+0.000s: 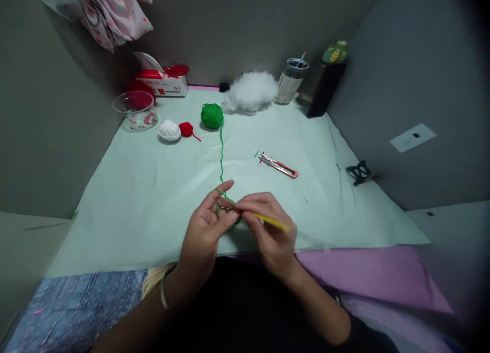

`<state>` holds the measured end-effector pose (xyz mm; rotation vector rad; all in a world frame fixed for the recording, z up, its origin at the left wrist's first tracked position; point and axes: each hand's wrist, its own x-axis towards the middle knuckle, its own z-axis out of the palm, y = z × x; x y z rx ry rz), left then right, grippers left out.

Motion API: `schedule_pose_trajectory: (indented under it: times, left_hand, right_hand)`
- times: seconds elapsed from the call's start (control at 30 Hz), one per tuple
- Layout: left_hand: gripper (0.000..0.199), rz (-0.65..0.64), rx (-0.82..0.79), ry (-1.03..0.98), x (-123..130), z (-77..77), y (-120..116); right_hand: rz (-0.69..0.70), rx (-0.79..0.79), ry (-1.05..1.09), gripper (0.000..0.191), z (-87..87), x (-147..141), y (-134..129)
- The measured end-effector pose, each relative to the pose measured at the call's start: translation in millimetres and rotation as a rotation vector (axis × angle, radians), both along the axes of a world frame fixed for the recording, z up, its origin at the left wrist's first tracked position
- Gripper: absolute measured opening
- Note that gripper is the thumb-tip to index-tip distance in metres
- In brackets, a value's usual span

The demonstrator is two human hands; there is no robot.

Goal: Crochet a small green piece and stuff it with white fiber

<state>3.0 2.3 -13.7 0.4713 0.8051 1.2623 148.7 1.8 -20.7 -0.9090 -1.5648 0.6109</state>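
Between my fingers is a small piece of green crochet work, mostly hidden by the hands. My left hand pinches it, with the index finger raised and green yarn looped around it. That strand runs back across the table to a green yarn ball. My right hand is closed on a crochet hook with a yellow handle. The hook's tip meets the green work near the left thumb; its exact place in the stitches is hidden. Thread snips with orange-red handles lie beyond my right hand.
At the back stand a clear plastic tub, a tissue box, white stuffing, a pen jar and a dark bottle. White yarn and red yarn sit left. A black claw clip lies right. Partition walls flank the table.
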Motion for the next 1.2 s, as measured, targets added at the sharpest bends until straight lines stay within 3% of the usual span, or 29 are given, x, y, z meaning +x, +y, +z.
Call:
schedule_pose_trajectory:
  times: [0.1,0.17,0.3,0.5,0.73,0.97,1.2]
  left_hand:
    - [0.052,-0.141,-0.115,-0.090,-3,0.6,0]
    - [0.047,-0.148,-0.138,-0.109,-7,1.6,0]
    - [0.046,-0.053,-0.033,-0.022,-7,2.0,0]
    - [0.051,-0.109,-0.010,-0.016,-3,1.1,-2]
    - [0.044,-0.221,-0.067,-0.090,-15,3.0,4]
    - [0.041,-0.178,0.128,0.167,-6,-1.5,-2]
    - [0.038,-0.181,0.166,0.344,-13,-4.9,-5]
  right_hand:
    - [-0.048,0.156,-0.145,0.030,-0.6,1,-2]
    - [-0.044,0.067,-0.007,0.029,0.3,3,-2]
    - [0.061,-0.177,0.280,0.022,1.6,3,0]
    - [0.105,-0.256,0.315,0.017,-0.1,0,2]
    - [0.159,-0.425,0.611,0.016,4.5,11,5]
    - [0.172,-0.419,0.474,0.014,-0.8,3,3]
    - [0.246,-0.629,0.721,0.017,1.3,3,10]
